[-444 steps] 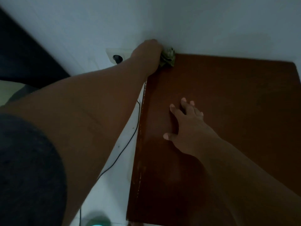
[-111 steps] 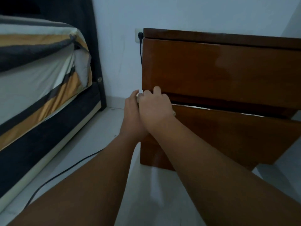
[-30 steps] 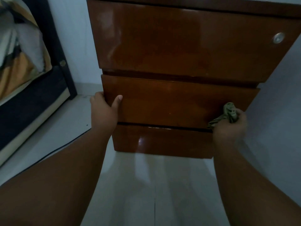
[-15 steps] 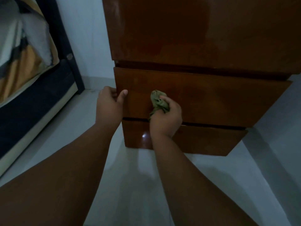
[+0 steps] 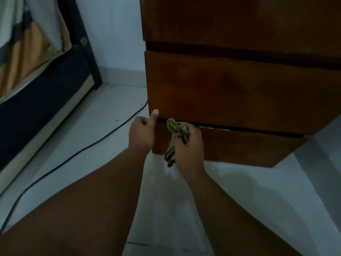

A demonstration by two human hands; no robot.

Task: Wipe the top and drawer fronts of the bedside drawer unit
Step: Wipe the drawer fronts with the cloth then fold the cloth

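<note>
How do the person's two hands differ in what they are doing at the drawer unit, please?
The right hand is closed around a bunched green cloth; the left hand holds nothing. The left hand's thumb rests on the middle drawer front's lower left corner, while the right hand sits lower, before the bottom drawer front. Both are curled.

1. The right hand [image 5: 188,145] is gripping a bunched green cloth [image 5: 176,134] against the left end of the bottom drawer front [image 5: 239,145] of the wooden drawer unit [image 5: 239,24], a tail of cloth hanging down.
2. The left hand [image 5: 142,133] is curling at the unit's left corner, its thumb [image 5: 154,115] pressing on the middle drawer front [image 5: 230,89].
3. A black cable [image 5: 73,156] is lying across the white floor [image 5: 175,209] beside the bed [image 5: 36,71].
</note>
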